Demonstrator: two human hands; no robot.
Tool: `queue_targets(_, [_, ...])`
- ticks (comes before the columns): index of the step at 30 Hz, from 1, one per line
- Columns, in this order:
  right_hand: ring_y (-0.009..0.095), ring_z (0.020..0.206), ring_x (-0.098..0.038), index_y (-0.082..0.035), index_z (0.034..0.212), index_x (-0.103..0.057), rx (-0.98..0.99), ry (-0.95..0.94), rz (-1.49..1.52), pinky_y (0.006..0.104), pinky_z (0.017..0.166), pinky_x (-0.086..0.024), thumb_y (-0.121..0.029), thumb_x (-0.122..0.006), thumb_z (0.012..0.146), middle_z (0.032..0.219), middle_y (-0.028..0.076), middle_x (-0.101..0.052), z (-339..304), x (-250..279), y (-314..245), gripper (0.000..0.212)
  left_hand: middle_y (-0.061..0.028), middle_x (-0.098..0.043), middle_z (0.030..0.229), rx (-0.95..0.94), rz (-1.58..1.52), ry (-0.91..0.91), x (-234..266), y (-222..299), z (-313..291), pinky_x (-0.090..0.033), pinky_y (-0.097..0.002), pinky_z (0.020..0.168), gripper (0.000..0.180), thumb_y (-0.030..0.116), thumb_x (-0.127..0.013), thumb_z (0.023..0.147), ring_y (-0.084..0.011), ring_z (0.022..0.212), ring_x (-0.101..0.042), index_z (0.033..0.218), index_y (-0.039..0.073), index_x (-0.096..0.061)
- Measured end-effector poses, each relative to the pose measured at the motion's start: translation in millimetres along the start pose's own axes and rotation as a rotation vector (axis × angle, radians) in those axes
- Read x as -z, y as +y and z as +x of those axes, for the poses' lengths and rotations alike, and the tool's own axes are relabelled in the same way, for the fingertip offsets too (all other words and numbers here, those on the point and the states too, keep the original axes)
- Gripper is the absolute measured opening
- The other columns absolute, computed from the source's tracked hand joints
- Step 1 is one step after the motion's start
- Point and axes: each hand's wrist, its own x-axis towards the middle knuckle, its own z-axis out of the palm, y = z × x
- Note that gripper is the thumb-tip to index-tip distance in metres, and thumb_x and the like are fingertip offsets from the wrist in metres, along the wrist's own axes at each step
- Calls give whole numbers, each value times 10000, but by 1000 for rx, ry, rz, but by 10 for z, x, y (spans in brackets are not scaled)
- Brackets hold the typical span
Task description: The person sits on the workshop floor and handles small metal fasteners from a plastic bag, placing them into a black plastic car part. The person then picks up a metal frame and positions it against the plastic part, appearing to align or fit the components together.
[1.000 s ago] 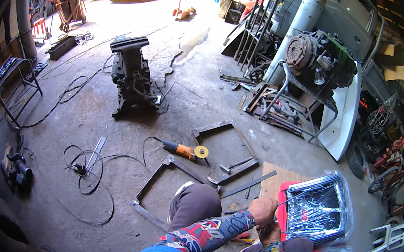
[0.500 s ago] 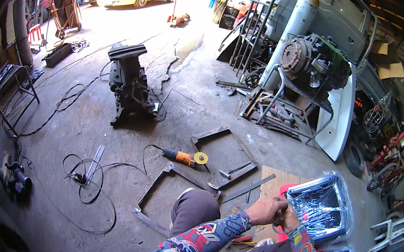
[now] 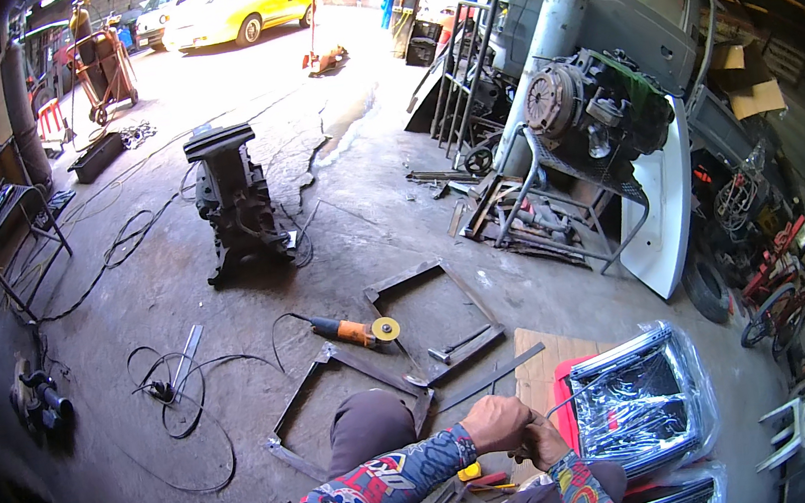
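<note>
My left hand [image 3: 496, 424] is closed, its fingers pinched together against those of my right hand [image 3: 548, 443], which is closed too. Whatever lies between the fingers is small and mostly hidden; a thin dark line runs from them toward the plastic-wrapped metal frames [image 3: 637, 404] at the right. Those frames rest on something red [image 3: 564, 408] beside a cardboard sheet [image 3: 537, 361]. Below my left wrist, a yellow tape measure [image 3: 470, 471] and small tools lie on the floor. Ahead of my knee are two welded angle-iron frames [image 3: 291, 406] [image 3: 477, 298].
An orange angle grinder [image 3: 352, 333] with a yellow disc lies by the frames, near a hammer [image 3: 459, 345] and a flat metal bar [image 3: 493, 377]. Cables [image 3: 174, 395] curl at left. An engine block [image 3: 238, 201] stands farther off; another engine [image 3: 596, 107] sits on a rack at right.
The head view has shifted, so the floor objects sit differently. My hands appear slightly farther left and remain pressed together. The yellow tape measure now shows under my left forearm.
</note>
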Motion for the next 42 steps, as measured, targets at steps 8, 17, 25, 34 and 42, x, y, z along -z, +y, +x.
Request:
queue_targets(8, [220,705,-672,-64,1102,-541,-34,33,-15,346,564,-567,-87,-529,883,889,94,-652,43,47,7,220,-219,-673,748,112,64,-115,-20,26,11,-546,-480,598,221,245,-641,815,-398,707,-686,797,30,-689])
queue_targets(17, [178,709,-677,-86,1068,-558,73,64,16,318,622,-577,-59,-518,894,867,69,-665,89,46,-64,181,-204,-669,807,79,142,-121,-170,-107,66,-543,-484,626,196,180,-599,831,-400,741,-683,952,40,-663])
queue_targets(25, [205,788,-693,-126,1162,-576,-65,-59,96,364,642,-588,-226,-575,914,960,73,-683,1,80,-199,268,-160,-597,1010,3,39,-39,-156,-46,130,-521,-446,795,356,167,-641,805,-374,926,-625,1146,83,-585])
queue_targets(34, [204,922,-691,-86,1217,-568,-93,-45,117,321,777,-583,-186,-547,958,1087,69,-670,104,97,-25,278,-181,-565,1085,-11,93,-167,-220,-14,70,-519,-453,825,359,216,-649,797,-362,992,-597,1085,3,-614])
queue_targets(42, [179,801,-670,-71,1222,-557,73,-90,-197,321,630,-569,-265,-527,991,1007,63,-651,90,316,206,304,-204,-566,1040,7,-113,-212,-280,-3,132,-508,-459,836,332,316,-633,861,-392,1038,-551,994,12,-640])
